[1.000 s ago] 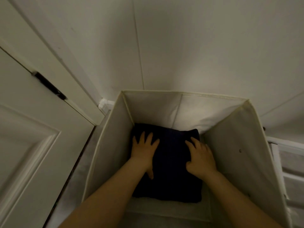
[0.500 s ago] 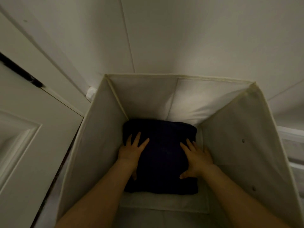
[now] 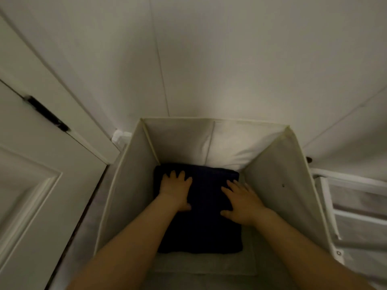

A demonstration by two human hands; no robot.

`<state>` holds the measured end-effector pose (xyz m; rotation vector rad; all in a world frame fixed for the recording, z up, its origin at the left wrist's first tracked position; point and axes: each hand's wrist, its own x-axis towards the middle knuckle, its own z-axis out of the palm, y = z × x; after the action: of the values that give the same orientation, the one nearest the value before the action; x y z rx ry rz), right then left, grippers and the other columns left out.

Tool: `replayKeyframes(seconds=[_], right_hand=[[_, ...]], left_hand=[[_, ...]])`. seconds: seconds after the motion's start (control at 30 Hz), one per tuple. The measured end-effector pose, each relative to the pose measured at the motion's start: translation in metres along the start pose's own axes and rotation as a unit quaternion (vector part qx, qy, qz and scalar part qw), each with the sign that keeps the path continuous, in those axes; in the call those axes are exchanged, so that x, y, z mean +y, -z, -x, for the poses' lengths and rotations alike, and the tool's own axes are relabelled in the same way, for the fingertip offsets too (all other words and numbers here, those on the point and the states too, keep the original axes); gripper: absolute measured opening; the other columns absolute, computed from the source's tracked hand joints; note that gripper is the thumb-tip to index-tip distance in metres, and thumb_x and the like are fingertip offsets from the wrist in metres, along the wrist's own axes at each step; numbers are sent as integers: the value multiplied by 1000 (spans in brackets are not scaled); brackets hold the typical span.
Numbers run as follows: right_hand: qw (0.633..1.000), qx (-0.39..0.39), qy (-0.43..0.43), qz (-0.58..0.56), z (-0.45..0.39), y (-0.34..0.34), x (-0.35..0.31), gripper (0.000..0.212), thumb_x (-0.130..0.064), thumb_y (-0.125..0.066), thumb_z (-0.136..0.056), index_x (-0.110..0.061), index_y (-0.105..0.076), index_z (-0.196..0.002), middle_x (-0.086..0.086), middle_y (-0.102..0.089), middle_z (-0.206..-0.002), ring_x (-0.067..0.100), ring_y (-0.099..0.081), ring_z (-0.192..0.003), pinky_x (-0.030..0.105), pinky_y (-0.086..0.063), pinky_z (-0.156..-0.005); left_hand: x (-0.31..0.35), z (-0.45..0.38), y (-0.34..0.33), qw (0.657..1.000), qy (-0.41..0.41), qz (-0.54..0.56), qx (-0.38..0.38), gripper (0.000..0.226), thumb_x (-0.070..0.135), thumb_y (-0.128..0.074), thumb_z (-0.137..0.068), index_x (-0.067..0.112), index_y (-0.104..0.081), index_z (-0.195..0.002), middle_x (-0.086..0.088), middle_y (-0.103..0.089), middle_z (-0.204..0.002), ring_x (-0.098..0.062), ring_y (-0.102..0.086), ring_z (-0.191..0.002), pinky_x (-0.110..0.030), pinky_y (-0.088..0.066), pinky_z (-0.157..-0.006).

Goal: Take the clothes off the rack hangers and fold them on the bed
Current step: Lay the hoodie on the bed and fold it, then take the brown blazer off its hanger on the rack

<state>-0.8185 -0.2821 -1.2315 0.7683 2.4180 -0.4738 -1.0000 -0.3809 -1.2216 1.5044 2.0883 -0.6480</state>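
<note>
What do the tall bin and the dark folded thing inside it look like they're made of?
The bin looks like cream woven fabric, matte, with stitched edge piping and slightly sagging walls. The dark navy folded garment seems a soft cloth, matte, its corners rounded; the weave is too dim to tell.

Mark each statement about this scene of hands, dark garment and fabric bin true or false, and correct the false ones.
1. Both hands rest flat on the folded dark garment. True: left hand, right hand.
2. The garment lies inside the fabric bin. True.
3. The garment hangs on a hanger. False: it lies folded in the bin.
4. The right hand grips the bin's rim. False: it lies on the garment.
5. A door stands left of the bin. True.
</note>
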Motion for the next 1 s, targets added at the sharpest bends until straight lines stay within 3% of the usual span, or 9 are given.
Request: replayKeyframes(seconds=[0.1, 0.2, 0.3, 0.37, 0.43, 0.57, 0.63, 0.8, 1.0], right_hand=[[986, 110, 2, -126, 12, 46, -3, 63, -41, -53, -91, -16, -31, -145, 9, -38, -148, 23, -38, -134, 33, -32, -110], [932, 213, 10, -294, 27, 107, -11, 39, -33, -58, -91, -19, -54, -127, 1, -65, -116, 16, -62, -104, 28, -47, -92], [841, 285, 54, -458, 56, 181, -30, 13, -26, -56, -92, -17, -66, -95, 2, -69, -92, 10, -63, -80, 21, -48, -79], [789, 311, 79, -525, 79, 226, -42, 19, -24, -48, -96, -13, -63, -92, 8, -68, -88, 12, -62, -70, 21, -47, -70], [760, 335, 92, -550, 104, 269, -51, 32, -30, -40, -99, -9, -63, -100, 9, -69, -90, 17, -62, -72, 25, -47, -69], [719, 396, 141, -553, 156, 351, -64, 41, -35, -34, -100, -9, -65, -93, 3, -68, -73, 16, -60, -62, 23, -46, -60], [703, 424, 162, -549, 179, 387, -73, 39, -31, -37, -100, -9, -65, -85, 3, -63, -64, 14, -54, -53, 21, -42, -54], [689, 437, 188, -547, 238, 466, -100, 41, -24, -43, -99, -9, -62, -65, -3, -47, -45, 9, -40, -41, 16, -33, -43], [684, 453, 202, -535, 328, 573, -137, 50, -21, -45, -98, -10, -53, -50, -10, -30, -38, 5, -26, -38, 8, -28, -44]], left_hand=[[-1, 17, 44, 963, -13, 199, 182, 52, 39, -47, -93, 22, -35, -141, -4, -45, -141, -26, -47, -122, -36, -43, -94], [-8, 41, 103, 870, 2, 395, 295, 30, 31, -49, -93, 21, -56, -120, 1, -63, -113, -22, -60, -104, -32, -49, -84], [-24, 71, 163, 745, -10, 498, 443, 11, 23, -57, -91, 14, -63, -90, 3, -60, -80, -21, -60, -76, -29, -46, -71], [-35, 90, 197, 693, -21, 504, 515, 12, 20, -59, -89, 15, -61, -78, 5, -55, -69, -9, -51, -60, -26, -41, -64], [-43, 108, 231, 644, -30, 524, 556, 17, 19, -59, -89, 17, -58, -72, 5, -53, -61, -3, -45, -54, -23, -38, -61], [-50, 148, 296, 544, -62, 591, 592, 18, 23, -53, -86, 16, -52, -69, -16, -51, -61, -33, -46, -58, -39, -42, -57], [-53, 170, 329, 518, -66, 604, 601, 18, 27, -51, -83, 19, -49, -68, -17, -46, -59, -36, -44, -58, -46, -43, -55], [-60, 241, 418, 490, -82, 624, 604, 18, 28, -51, -81, 27, -47, -63, 0, -41, -51, -24, -37, -53, -40, -34, -52], [-82, 348, 520, 491, -111, 618, 604, 18, 27, -52, -81, 21, -50, -65, 4, -41, -51, -21, -36, -52, -36, -32, -53]])
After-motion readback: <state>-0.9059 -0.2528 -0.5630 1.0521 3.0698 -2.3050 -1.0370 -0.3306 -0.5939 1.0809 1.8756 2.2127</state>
